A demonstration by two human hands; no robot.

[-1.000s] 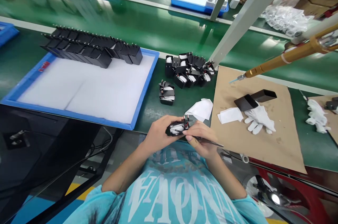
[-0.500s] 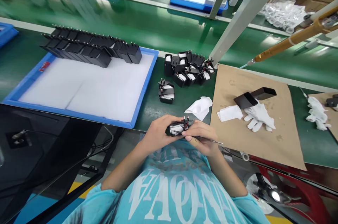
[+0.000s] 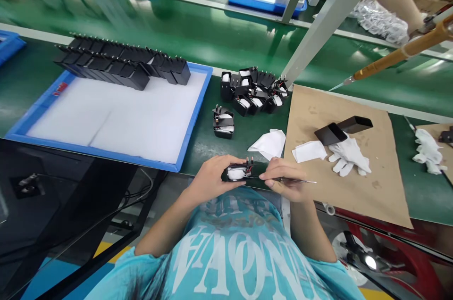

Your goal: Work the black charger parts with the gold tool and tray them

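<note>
My left hand [image 3: 211, 178] grips an open black plug-in power adapter [image 3: 236, 173] at the table's front edge. Two metal pins stick up from its far right side, and white material fills the casing. Between the thumb and fingers of my right hand [image 3: 287, 181] is a thin metal tool [image 3: 307, 180]. One end of the tool points at the adapter's right side; I cannot tell whether it touches. Just beyond my hands lie a crumpled white cloth or paper [image 3: 268, 143] and another open adapter [image 3: 223, 123].
A blue tray [image 3: 180, 149] at left carries rows of black adapters [image 3: 120, 62]. Several open adapters [image 3: 253, 90] cluster at the back. Brown paper [image 3: 382, 163] at right bears black casings [image 3: 331, 134] and white gloves [image 3: 348, 156]. A slanted post [image 3: 318, 26] and an orange-brown tool [image 3: 396, 57] overhang.
My right hand has moved right with the thin metal tool, away from the adapter. The left hand stays nearly in place, still holding the adapter. A person across the bench has shifted.
</note>
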